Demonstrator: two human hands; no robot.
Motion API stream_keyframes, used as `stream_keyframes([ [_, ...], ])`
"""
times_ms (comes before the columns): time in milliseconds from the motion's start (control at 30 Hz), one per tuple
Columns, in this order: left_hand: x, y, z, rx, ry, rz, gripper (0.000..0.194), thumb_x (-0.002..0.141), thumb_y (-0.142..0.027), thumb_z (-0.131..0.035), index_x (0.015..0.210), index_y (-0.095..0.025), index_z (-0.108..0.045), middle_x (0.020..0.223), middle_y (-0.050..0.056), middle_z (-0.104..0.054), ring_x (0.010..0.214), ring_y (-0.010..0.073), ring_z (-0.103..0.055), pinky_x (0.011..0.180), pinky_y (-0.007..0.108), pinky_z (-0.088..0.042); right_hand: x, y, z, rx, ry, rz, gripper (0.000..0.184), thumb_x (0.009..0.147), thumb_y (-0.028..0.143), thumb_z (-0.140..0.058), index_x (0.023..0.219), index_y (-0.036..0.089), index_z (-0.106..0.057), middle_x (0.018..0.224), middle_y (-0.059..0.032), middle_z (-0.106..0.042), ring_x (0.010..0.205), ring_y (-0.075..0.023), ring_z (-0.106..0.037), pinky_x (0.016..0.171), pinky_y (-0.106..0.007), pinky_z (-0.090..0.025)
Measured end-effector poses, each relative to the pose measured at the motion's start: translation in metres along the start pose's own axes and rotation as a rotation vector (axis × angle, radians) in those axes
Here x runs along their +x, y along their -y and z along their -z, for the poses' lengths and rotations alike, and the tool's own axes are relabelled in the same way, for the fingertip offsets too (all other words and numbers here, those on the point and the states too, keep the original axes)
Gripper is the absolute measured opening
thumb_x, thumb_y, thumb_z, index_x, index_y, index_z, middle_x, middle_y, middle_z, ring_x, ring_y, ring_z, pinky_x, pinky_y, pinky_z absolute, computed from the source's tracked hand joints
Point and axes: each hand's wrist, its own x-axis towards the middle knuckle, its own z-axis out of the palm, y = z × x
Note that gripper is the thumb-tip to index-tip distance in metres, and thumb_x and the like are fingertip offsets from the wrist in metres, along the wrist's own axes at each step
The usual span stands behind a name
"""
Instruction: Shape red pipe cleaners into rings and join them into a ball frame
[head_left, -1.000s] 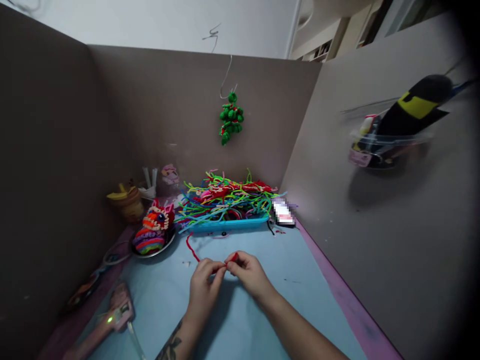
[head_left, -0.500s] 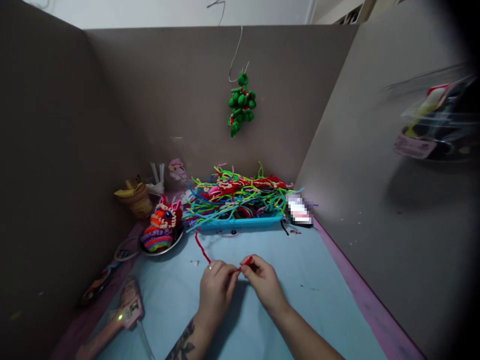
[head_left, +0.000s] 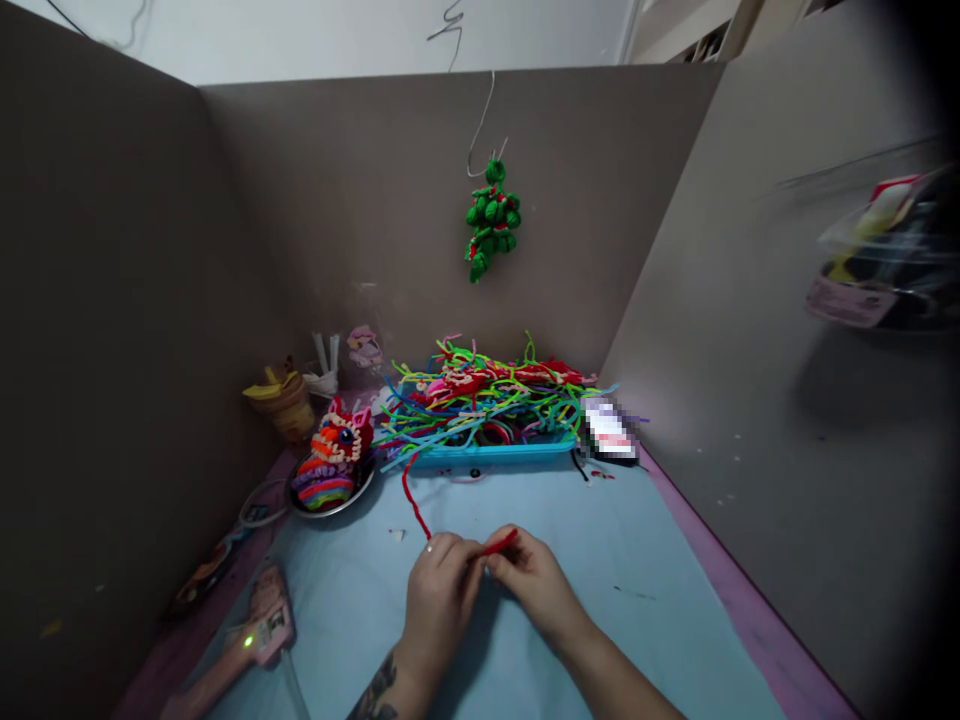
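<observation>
A red pipe cleaner (head_left: 415,505) runs from near the tray's front edge down into my left hand (head_left: 442,582), whose fingers are pinched around it. Its short red end pokes out between the two hands and lies along the fingers of my right hand (head_left: 529,578). The right thumb and forefinger press on that end. Both hands meet above the blue table cover (head_left: 555,510), fingertips almost touching. Exactly how the pipe cleaner bends inside the left hand is hidden.
A blue tray (head_left: 495,455) heaped with coloured pipe cleaners stands behind the hands. Left are a metal bowl (head_left: 330,512) with a colourful figure (head_left: 336,460) and a pink glue gun (head_left: 270,620) with a lit green light. A phone (head_left: 611,430) lies right; a green ornament (head_left: 493,220) hangs behind.
The view has shifted slightly, so everything sits a little lower and further right. Between my hands, more of the red pipe cleaner's end shows, and the hands are closer together.
</observation>
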Motion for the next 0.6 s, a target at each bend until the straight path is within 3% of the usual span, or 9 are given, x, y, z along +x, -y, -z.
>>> stream_keyframes([
  [100,0.0,0.003,0.0,-0.065,-0.019,-0.016,0.019,0.085,-0.014,-0.054,0.101,-0.021,-0.063,0.085,0.006,-0.068,0.079,0.0186,-0.063,0.068,0.029,-0.05,0.002,0.0,0.004,0.027,-0.033,-0.017,0.027,0.074,0.044,-0.07,0.071,0.019,-0.06,0.064,0.0022,-0.055,0.061,-0.0127,-0.049,0.06,-0.025,-0.04],
  [233,0.001,0.003,0.001,-0.064,-0.014,-0.025,0.018,0.087,-0.013,-0.051,0.095,-0.021,-0.065,0.084,0.006,-0.068,0.078,0.0183,-0.063,0.068,0.029,-0.051,0.0,0.003,0.004,0.043,-0.04,0.0,0.033,0.067,0.043,-0.076,0.087,0.02,-0.064,0.077,-0.0007,-0.061,0.071,-0.0155,-0.055,0.067,-0.027,-0.043],
  [367,0.0,0.003,0.001,-0.034,0.006,-0.036,0.018,0.087,-0.014,-0.051,0.094,-0.021,-0.065,0.077,0.006,-0.067,0.072,0.0181,-0.062,0.064,0.03,-0.05,-0.001,0.0,-0.001,0.007,-0.061,-0.039,0.033,0.068,0.048,-0.074,0.075,0.018,-0.061,0.062,0.0012,-0.057,0.059,-0.0139,-0.051,0.058,-0.026,-0.04],
  [433,-0.002,0.002,0.0,-0.024,0.012,-0.06,0.021,0.087,-0.014,-0.05,0.1,-0.022,-0.065,0.086,0.008,-0.067,0.08,0.0193,-0.062,0.07,0.032,-0.051,0.0,-0.003,-0.002,0.014,-0.11,-0.052,0.034,0.07,0.05,-0.072,0.075,0.018,-0.06,0.059,0.0017,-0.056,0.056,-0.0135,-0.05,0.056,-0.026,-0.04],
  [533,-0.003,0.003,0.001,0.003,-0.117,-0.006,0.028,0.083,-0.018,-0.057,0.11,-0.024,-0.062,0.116,0.013,-0.058,0.11,0.0257,-0.054,0.09,0.044,-0.047,0.004,-0.006,0.003,0.079,-0.218,-0.006,0.032,0.072,0.048,-0.071,0.079,0.019,-0.06,0.063,0.0007,-0.057,0.058,-0.014,-0.051,0.057,-0.026,-0.041],
  [600,-0.001,0.004,0.002,-0.044,-0.263,0.142,0.028,0.08,-0.025,-0.062,0.108,-0.022,-0.062,0.122,0.014,-0.053,0.118,0.0287,-0.048,0.096,0.049,-0.041,0.006,-0.003,0.009,0.141,-0.301,0.022,0.031,0.071,0.047,-0.071,0.079,0.019,-0.06,0.065,0.0004,-0.057,0.058,-0.0139,-0.051,0.056,-0.026,-0.041],
])
